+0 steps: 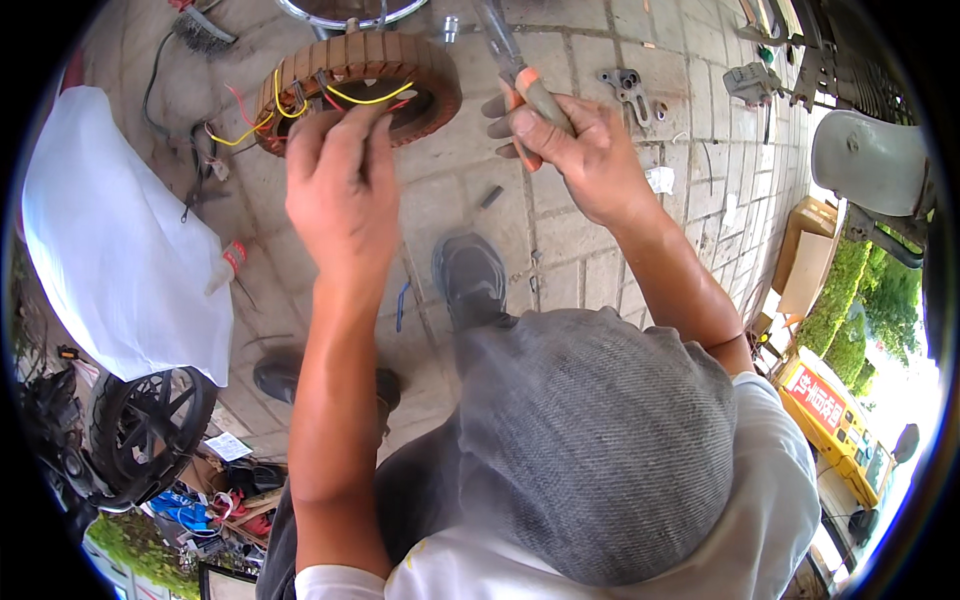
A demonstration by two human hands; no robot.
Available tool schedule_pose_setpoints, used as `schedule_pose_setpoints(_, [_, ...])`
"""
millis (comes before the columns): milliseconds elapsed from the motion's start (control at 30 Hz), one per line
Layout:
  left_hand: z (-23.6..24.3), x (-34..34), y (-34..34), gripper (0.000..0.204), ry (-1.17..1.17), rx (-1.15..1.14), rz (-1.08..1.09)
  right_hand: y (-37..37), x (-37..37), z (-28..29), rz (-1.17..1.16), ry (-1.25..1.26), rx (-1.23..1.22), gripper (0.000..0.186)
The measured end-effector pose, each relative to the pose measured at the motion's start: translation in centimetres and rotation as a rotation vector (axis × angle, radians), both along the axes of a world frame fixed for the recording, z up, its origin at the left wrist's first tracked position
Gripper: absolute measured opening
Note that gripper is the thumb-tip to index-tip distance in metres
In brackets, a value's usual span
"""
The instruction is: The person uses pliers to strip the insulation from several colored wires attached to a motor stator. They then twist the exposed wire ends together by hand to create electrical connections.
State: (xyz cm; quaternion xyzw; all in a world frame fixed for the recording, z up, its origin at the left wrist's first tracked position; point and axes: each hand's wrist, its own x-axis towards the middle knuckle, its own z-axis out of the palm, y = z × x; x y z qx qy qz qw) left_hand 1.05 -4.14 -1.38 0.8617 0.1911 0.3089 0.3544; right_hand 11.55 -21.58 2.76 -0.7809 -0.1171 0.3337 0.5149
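A brown ring-shaped motor stator point(440, 88) stands on the paving at the far side, with yellow and red wires coming out of it. My left hand point(345, 190) reaches to its near side, fingers bent and drawn together among the wires. What those fingertips pinch is hidden behind them. A yellow wire point(370, 100) arcs just beyond the fingers, and another runs off to their left. To the right of the stator, my right hand point(590, 160) is closed around pliers point(545, 102) with orange and grey handles. The metal end of the pliers points away from me.
A metal socket point(451, 30) and a bracket point(628, 92) lie on the paving beyond my hands. At left are a wire brush point(203, 32), a white sheet point(120, 240) and a wheel point(150, 425). A blue strip point(402, 306) lies near my shoe point(470, 270). Cardboard point(806, 262) stands at right.
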Motion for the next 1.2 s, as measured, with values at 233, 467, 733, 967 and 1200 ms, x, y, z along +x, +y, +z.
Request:
schedule_pose_setpoints(233, [2.1,0.0,-0.8,0.014,-0.206,-0.903,0.237,2.1,0.3,2.2,0.337,-0.535,0.121,0.023])
schedule_pose_setpoints(467, [2.1,1.1,1.3,0.020,-0.338,-1.311,0.122,5.2,2.3,2.4,0.535,-1.038,-0.037,0.037])
schedule_pose_setpoints(733, [2.1,1.0,1.5,0.016,-0.267,-1.234,0.052,6.3,1.6,1.4,0.524,-1.179,-0.056,0.022])
schedule_pose_setpoints(967, [2.2,0.9,1.3,0.016,-0.262,-1.240,0.029,6.6,1.2,0.9,0.483,-1.287,-0.071,0.017])
schedule_pose_setpoints(1200, [2.2,0.9,1.4,0.016,-0.224,-1.236,0.030,6.5,1.1,1.2,0.481,-1.167,-0.022,0.022])
